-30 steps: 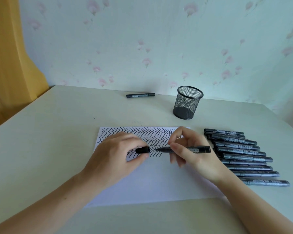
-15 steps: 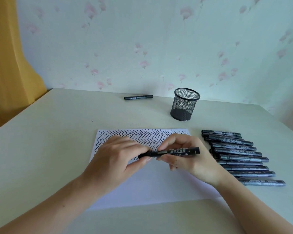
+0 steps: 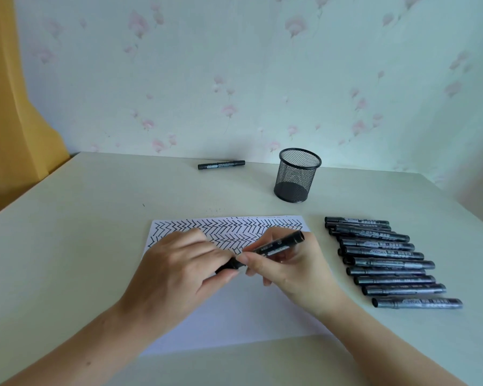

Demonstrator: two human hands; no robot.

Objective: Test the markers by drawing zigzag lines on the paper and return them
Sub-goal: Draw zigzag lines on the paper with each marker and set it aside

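Under both hands, the paper [image 3: 234,324] lies flat on the table [image 3: 67,246]; its zigzag rows are partly covered by the knuckles, and how far down the drawn rows run beneath the hands cannot be made out. The marker's [image 3: 279,245] lower end is buried between left thumb and fingers, so the cap seam is not visible. A second ago cap and barrel were apart, tip exposed; now they read as one black stick, tilted up toward the right. Left hand [image 3: 176,277] curls round the lower end, pinching it. Right hand [image 3: 287,271] pinches the barrel between thumb and fingers, fingers bent. Just right of the right hand, a row of markers [image 3: 385,264] lies side by side. Beyond the hands stand a mesh cup [image 3: 297,175] and one lone marker [image 3: 221,164] near the wall.
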